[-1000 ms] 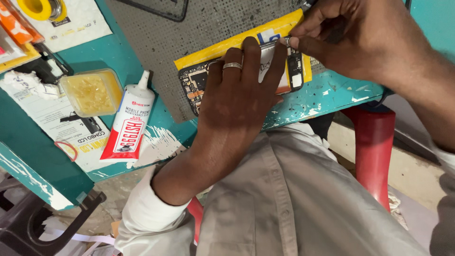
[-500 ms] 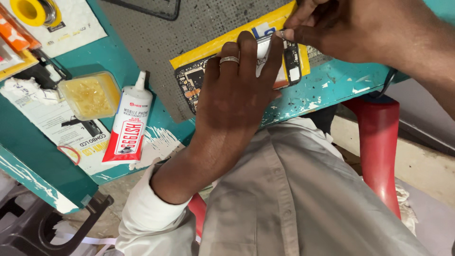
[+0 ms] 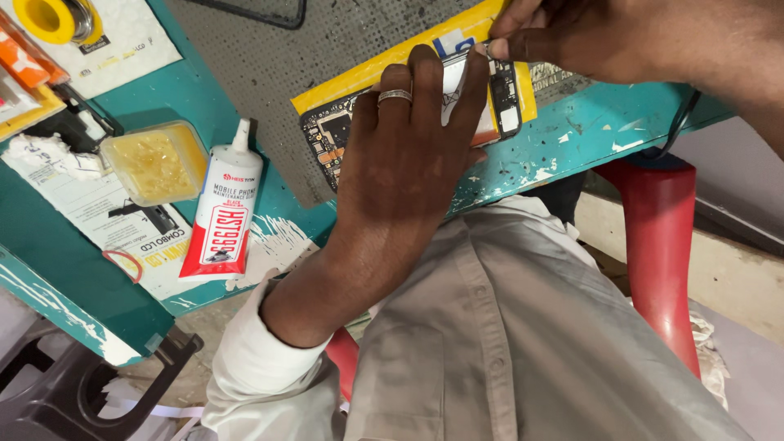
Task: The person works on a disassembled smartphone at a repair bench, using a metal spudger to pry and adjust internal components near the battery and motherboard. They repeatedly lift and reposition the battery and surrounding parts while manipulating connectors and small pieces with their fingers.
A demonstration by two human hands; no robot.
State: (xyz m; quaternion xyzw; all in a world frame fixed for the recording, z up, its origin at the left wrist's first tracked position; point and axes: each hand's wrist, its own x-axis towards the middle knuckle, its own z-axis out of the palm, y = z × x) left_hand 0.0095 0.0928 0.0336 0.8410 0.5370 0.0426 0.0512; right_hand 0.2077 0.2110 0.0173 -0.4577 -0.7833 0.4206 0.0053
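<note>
1. Left hand (image 3: 400, 163) presses flat on the opened phone (image 3: 490, 102) at the teal bench (image 3: 572, 147) edge.
2. Right hand (image 3: 604, 37) pinches something tiny at its top (can't identify).
3. Circuit board exposed, back cover off; glue tube (image 3: 219, 208) untouched alongside.

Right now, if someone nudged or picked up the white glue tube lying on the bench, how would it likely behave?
The glue tube lies flat on its side on paper, so a nudge would probably slide it, not tip it. Its flattened lower end should limit rolling. It looks small and soft-walled, so it is likely light and may dent when squeezed. The nozzle looks capped, so leaking seems unlikely.
</note>
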